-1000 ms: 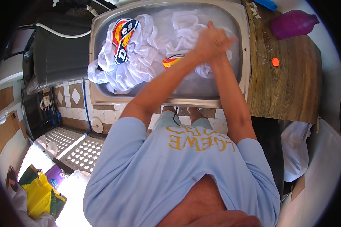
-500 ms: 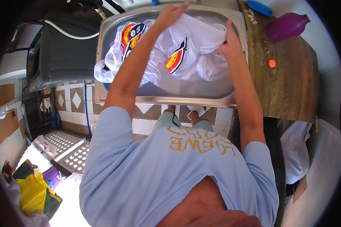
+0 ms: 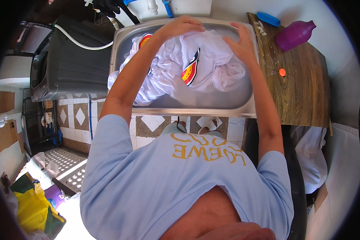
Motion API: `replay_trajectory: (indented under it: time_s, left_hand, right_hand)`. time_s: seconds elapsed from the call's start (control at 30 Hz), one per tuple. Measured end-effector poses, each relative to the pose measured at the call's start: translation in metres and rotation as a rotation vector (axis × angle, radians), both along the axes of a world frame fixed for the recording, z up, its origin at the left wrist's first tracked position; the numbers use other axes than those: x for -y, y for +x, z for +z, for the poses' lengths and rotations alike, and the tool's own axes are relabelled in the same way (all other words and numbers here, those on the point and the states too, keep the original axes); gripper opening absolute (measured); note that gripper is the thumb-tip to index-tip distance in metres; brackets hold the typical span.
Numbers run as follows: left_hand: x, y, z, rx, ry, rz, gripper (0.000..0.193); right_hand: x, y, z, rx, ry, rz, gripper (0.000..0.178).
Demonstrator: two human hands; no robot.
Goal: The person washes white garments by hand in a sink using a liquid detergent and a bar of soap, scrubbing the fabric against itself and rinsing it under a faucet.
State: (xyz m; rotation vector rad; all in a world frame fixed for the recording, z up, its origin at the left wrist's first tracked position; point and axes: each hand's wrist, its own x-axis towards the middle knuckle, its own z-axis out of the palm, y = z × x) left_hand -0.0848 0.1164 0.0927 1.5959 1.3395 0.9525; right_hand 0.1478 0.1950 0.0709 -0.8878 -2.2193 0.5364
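Note:
White garments (image 3: 208, 52) with red, yellow and black printed patches lie bunched in a stainless-steel sink (image 3: 184, 111). Above the far edge of the pile, my left hand (image 3: 183, 27) has its fingers stretched to the right, close to the fabric. My right hand (image 3: 241, 43) hovers beside the pile's right side with fingers and thumb spread, gripping nothing. Whether the left fingertips touch the fabric is hard to see.
Right of the sink, a wooden counter (image 3: 296, 92) holds a purple bottle (image 3: 294, 37), an orange cap (image 3: 282, 72) and a blue oblong item (image 3: 268, 19). A dark appliance (image 3: 78, 60) with a white hose (image 3: 82, 39) stands at the left. Blue pipes (image 3: 167, 8) run behind.
The white garment stretched between both hands has been let go and sits lower in the sink. My right hand has opened and shifted slightly up; the view has tilted a little.

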Motion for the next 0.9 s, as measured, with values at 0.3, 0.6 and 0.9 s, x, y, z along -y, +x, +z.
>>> replay_trajectory:
  time_s: [0.3, 0.6, 0.9]
  left_hand:
    - [-0.015, -0.008, -0.004, 0.133, -0.027, -0.061, 0.028]
    - [-0.016, 0.026, -0.03, 0.895, -0.127, 0.18, 0.034]
    - [-0.021, 0.133, -0.055, -0.241, 0.747, 0.421, 0.037]
  right_hand:
    - [-0.007, 0.003, 0.021, -0.475, -1.127, 0.503, 0.017]
    - [-0.004, 0.009, -0.054, -1.201, -1.563, 0.189, 0.024]
    - [0.053, -0.038, -0.065, -1.29, -1.141, 0.305, 0.041]
